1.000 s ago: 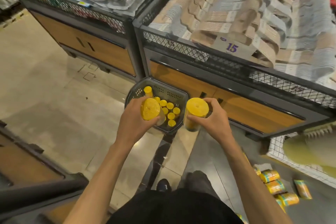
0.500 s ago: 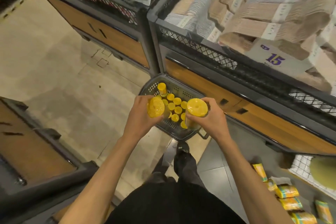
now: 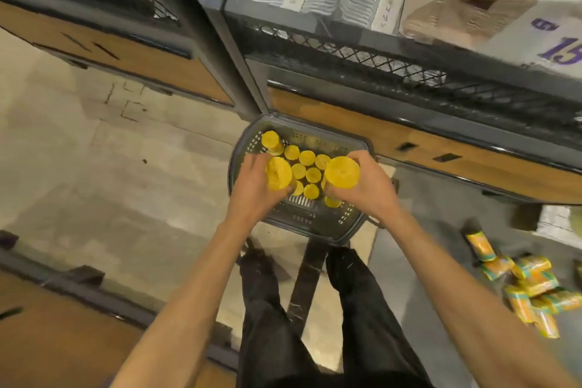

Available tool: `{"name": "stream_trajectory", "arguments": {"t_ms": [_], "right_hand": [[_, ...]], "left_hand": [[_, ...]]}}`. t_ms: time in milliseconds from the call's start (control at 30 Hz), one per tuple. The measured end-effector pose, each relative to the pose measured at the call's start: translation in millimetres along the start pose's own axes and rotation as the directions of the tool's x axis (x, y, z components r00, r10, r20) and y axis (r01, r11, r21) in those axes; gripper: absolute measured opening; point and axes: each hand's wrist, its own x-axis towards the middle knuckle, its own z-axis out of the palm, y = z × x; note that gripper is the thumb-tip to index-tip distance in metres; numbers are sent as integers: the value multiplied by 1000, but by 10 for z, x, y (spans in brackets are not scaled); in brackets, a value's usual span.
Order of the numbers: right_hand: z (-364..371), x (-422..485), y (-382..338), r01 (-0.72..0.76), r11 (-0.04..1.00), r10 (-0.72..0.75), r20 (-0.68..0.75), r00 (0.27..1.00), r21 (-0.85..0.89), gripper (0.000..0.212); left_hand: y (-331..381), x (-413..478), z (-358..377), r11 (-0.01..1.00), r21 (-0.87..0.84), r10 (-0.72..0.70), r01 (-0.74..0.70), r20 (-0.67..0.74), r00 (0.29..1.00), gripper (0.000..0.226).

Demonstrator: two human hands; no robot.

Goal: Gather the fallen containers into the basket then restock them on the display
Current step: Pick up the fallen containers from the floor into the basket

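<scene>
Your left hand (image 3: 252, 189) is wrapped round a yellow-lidded container (image 3: 278, 172), fingers curled along its side, holding it over the left half of the basket (image 3: 299, 220). Your right hand (image 3: 368, 186) grips a second container (image 3: 342, 172), lid up, over the basket's right side. Both hands are closed on their loads, no fingers spread.

Below them, the upright containers (image 3: 307, 157) cluster in the far half of the basket, lids touching or nearly so. The near strip of the basket's bottom shows bare.

The basket sits on the floor (image 3: 94, 183), its far rim tight against the wood-fronted base of the display (image 3: 409, 142), whose mesh edge overhangs above. Your feet are just behind the near rim. There's open floor on your left. On your right, well apart from the basket, the fallen containers (image 3: 532, 280) lie heaped on their sides.
</scene>
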Motion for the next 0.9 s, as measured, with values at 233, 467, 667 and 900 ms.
{"name": "stream_trajectory", "arguments": {"t_ms": [233,467,667,900], "right_hand": [[948,841,413,-112,992,119,-122,985,66,72],[1926,1696,1008,-136,991,133,-213,968,-3,67],[2405,2277,1399,-121,989,99,-225,969,-89,66],[2747,2592,1528,-168,982,134,-300,944,-91,76]], "left_hand": [[-816,997,628,992,75,89,-99,119,989,84],[-1518,1922,1557,947,175,241,-270,172,955,71],[-1898,2468,2017,858,332,350,-392,180,919,73],[-2202,2829,2398,822,393,360,-411,201,911,81]]}}
